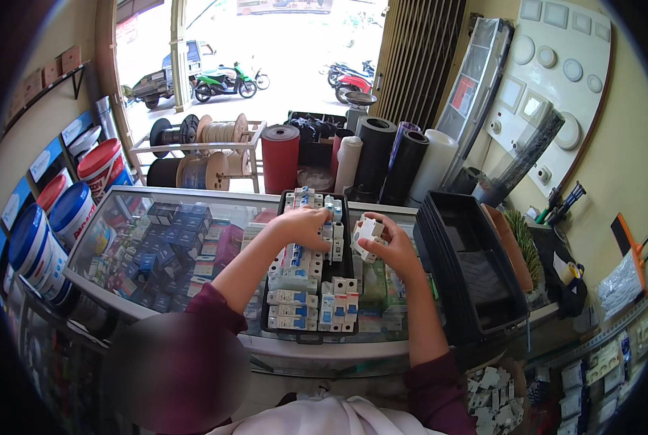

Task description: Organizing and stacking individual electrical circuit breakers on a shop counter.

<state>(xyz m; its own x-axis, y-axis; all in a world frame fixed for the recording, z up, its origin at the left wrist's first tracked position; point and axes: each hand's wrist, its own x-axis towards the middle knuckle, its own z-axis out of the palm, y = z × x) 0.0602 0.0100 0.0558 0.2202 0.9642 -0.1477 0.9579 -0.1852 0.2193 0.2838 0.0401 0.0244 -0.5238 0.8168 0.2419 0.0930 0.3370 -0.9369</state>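
A black plastic tray [308, 339] holds several rows of white miniature circuit breakers [334, 311], many with blue switch levers. My left hand [305, 225] reaches over the far half of the tray, its fingers down on the breakers there. Whether those fingers grip one is hidden by the hand itself. Just right of the tray, above the glass, my right hand [395, 247] holds a white circuit breaker block [367, 234] between thumb and fingers. A dark gap in the tray shows below my left fingertips.
The tray stands on a glass display counter [356, 348] with boxed goods inside. Stacked black trays [465, 261] are at the right. Sheet rolls [375, 155] and cable spools [223, 129] stand beyond. A carton of white electrical parts [495, 399] sits low at right.
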